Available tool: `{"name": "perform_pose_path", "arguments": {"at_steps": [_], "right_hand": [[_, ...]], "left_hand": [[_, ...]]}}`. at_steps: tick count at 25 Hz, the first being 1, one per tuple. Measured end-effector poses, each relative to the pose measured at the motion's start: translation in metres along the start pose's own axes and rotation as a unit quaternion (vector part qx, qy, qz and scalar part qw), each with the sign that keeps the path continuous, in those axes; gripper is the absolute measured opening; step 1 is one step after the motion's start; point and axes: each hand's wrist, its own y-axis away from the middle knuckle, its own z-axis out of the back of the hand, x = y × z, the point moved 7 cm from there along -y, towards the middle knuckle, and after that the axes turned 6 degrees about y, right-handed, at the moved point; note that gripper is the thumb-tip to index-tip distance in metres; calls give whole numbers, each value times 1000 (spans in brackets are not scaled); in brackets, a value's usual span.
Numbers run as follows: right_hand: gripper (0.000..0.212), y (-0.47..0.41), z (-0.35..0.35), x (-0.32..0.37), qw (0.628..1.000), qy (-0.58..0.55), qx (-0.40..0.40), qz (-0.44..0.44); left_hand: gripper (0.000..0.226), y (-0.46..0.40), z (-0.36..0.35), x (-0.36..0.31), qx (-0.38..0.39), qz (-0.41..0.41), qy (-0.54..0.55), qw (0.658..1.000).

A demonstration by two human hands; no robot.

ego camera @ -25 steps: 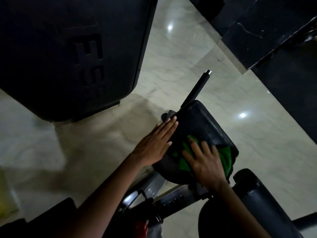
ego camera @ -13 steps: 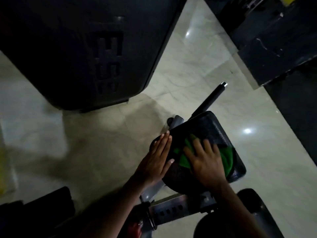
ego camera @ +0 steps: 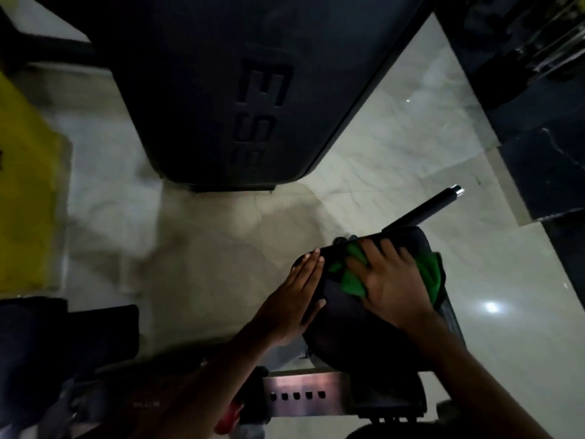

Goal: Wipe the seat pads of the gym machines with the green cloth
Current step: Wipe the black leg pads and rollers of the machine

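- While my right hand (ego camera: pixel 391 288) presses the green cloth (ego camera: pixel 353 278) flat onto the seat pad (ego camera: pixel 342 315), its fingers (ego camera: pixel 373 251) lie spread and nearly straight over the cloth — pressing, not pinching it.
- The cloth sits on the far half of the pad, bunched under my palm, with a fold spilling over the pad's right edge.
- My left hand (ego camera: pixel 296 299) rests flat against the pad's left edge, fingers straight and together, gripping nothing; I judge it is steadying the pad.
- The near half of the pad shows dark and bare, so I'd guess it is yet to be wiped.
- Risk one: with only a flat palm on it, the cloth could slide out or drop off the right edge to the marble floor (ego camera: pixel 221 248) if I sweep that way.
- Risk two: a handle bar (ego camera: pixel 424 212) juts out just beyond the pad's far corner — a long forward stroke could knock my knuckles on it.
- The light is dim, so missed patches would be hard to see.
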Motion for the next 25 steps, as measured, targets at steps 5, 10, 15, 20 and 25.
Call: {"name": "perform_pose_path", "arguments": {"at_steps": [5,10,15,20,25], "right_hand": [[45,-37,1,-38,996,-4,0,-91],[60,-2,-1,21,983,-42,13,178],[48,-37,-4,-3,994,-28,51,93],[65,31,6,35,942,-45,14,331],[58,-29,-4,25,963,-29,66,259]], "left_hand": [[61,10,-8,-8,-110,45,49,992],[59,24,-25,-15,-229,91,93,965],[68,36,-29,-15,-244,111,68,961],[61,40,-33,-11,-238,104,67,963],[66,50,-40,-3,-256,127,81,955]]}}
